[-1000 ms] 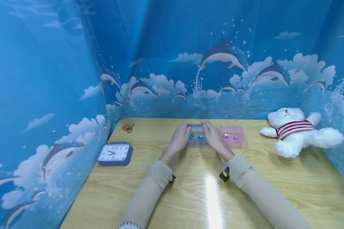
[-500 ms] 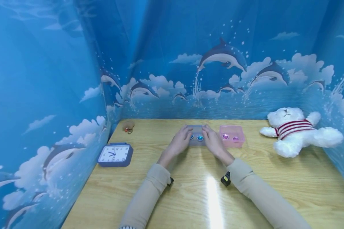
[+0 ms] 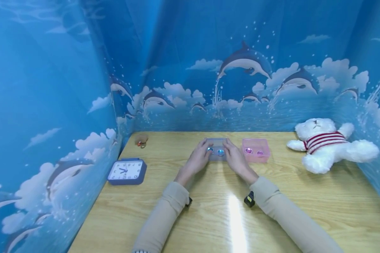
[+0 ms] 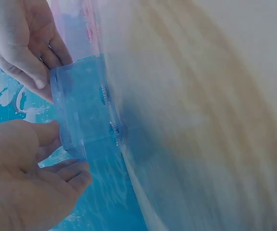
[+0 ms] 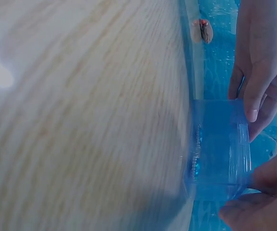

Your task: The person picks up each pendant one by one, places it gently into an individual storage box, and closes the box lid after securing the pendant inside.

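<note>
Between both hands a see-through blue plastic box (image 3: 217,157) stands on the table, with two blue gems (image 3: 220,152) inside. My left hand (image 3: 198,154) grips its left side, thumb and fingers at the upper edge, as the left wrist view shows on the box (image 4: 83,108). On the opposite side my right hand (image 3: 236,156) holds the edge the same way, seen in the right wrist view with its fingers by the box corner (image 5: 239,185). Just right of this hand sits a pink see-through box (image 3: 255,143) holding two pink gems (image 3: 248,150).
A blue square clock (image 3: 127,171) lies at the table's left edge. Small brown trinkets (image 3: 141,140) are at the back left corner. A white plush bear (image 3: 329,144) in a striped shirt lies at the right. A dolphin-print curtain (image 3: 190,70) borders the wooden table (image 3: 215,218).
The blue box's lid, raised at the back one second ago, has come down over the box. Both hands have lowered slightly with it and now stay at its sides.
</note>
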The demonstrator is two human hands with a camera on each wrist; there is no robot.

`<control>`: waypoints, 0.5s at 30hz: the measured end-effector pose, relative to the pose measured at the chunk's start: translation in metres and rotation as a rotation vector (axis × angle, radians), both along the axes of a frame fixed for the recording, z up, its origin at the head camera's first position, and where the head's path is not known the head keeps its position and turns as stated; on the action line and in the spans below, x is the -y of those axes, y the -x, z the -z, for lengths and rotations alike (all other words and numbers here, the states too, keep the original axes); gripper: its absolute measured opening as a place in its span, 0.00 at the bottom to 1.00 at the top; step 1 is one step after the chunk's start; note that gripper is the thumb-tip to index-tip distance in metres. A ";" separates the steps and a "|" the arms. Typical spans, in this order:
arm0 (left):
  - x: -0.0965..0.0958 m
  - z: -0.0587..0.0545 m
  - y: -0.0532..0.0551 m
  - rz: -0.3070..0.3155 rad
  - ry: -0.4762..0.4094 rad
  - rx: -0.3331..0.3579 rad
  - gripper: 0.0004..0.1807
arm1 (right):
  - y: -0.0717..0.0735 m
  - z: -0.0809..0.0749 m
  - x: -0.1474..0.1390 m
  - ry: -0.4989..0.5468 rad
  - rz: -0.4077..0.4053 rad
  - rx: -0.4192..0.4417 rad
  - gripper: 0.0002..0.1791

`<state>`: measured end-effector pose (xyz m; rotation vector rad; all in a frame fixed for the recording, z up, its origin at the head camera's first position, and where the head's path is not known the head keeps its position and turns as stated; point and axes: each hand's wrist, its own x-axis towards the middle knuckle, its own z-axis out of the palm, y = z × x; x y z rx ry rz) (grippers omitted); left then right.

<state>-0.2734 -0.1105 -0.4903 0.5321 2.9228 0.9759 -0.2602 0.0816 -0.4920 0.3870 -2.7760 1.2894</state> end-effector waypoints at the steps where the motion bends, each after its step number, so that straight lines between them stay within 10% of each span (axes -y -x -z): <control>1: 0.000 0.000 -0.001 0.000 0.000 0.003 0.20 | -0.001 0.000 0.000 -0.002 0.001 -0.009 0.24; 15: 0.003 -0.001 -0.002 -0.006 0.024 -0.019 0.23 | 0.000 0.002 -0.002 0.002 -0.015 -0.046 0.25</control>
